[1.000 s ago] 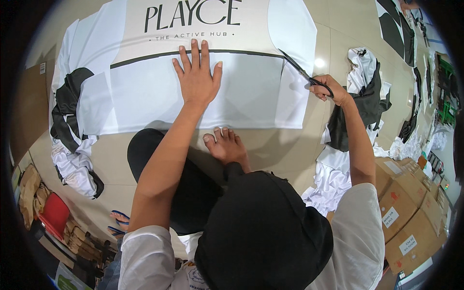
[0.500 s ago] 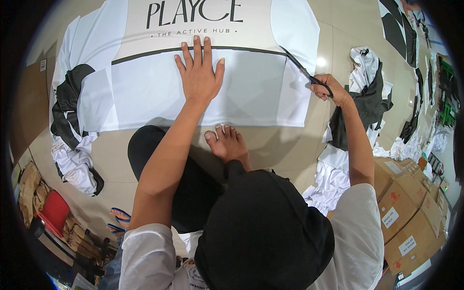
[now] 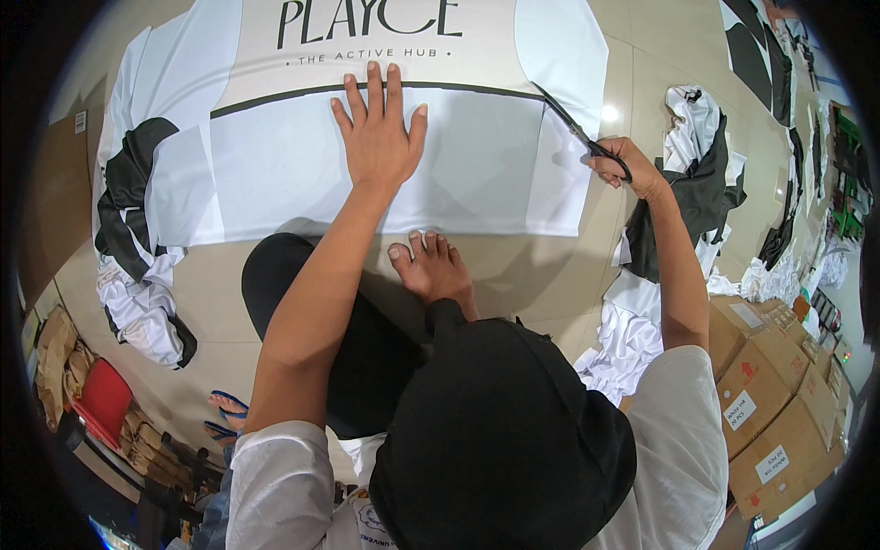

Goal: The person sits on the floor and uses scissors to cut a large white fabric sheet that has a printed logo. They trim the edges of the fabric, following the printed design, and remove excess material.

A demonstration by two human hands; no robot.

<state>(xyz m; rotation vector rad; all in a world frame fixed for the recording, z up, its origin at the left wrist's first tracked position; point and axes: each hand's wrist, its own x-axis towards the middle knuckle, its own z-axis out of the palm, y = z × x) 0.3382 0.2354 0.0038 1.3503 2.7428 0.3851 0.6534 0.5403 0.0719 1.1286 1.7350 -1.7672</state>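
While on cloth (image 3: 481, 160), blk ltrs (image 3: 368, 27).

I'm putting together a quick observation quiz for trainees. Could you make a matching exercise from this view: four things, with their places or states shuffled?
1. Left hand
2. Scissors
3. Cardboard boxes
4. Bare foot

A. Stacked toward the lower right of the view
B. By the near edge of the white fabric
C. Spread out, palm down
D. Held in the right hand

Pairs: 1-C, 2-D, 3-A, 4-B
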